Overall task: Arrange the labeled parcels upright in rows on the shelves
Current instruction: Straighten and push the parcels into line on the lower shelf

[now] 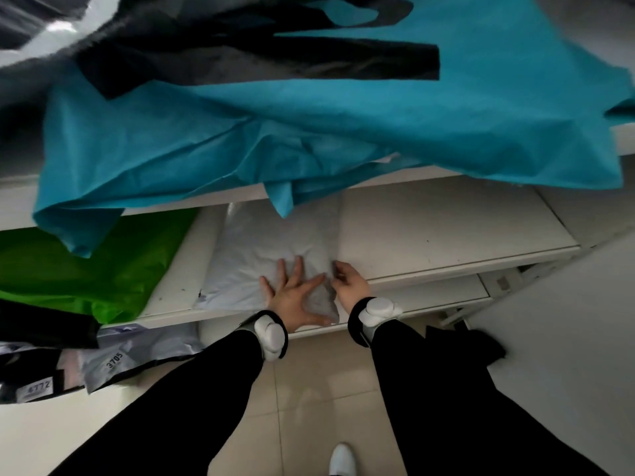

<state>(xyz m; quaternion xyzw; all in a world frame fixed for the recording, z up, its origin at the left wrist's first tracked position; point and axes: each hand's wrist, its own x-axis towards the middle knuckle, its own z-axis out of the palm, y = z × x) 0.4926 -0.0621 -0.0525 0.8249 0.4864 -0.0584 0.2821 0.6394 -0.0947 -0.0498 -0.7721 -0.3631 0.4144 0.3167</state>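
A pale grey soft parcel [261, 249] lies flat on the white shelf [446, 231]. My left hand [292, 297] rests on its near end, fingers spread, thumb hooked around the near right corner. My right hand [348, 281] pinches the parcel's right edge beside it. A large teal parcel with black tape [309, 125] lies on the shelf above and droops over the front edge, hiding the grey parcel's far end. A green parcel [86, 269] lies on the same shelf to the left.
On the lower shelf at left lie a black parcel [44, 324] and grey parcels labelled 3705 [115, 360] and 4772 [39, 388]. The shelf's right half is bare. Tiled floor [309, 407] and my shoe [342, 460] are below; a white wall stands at right.
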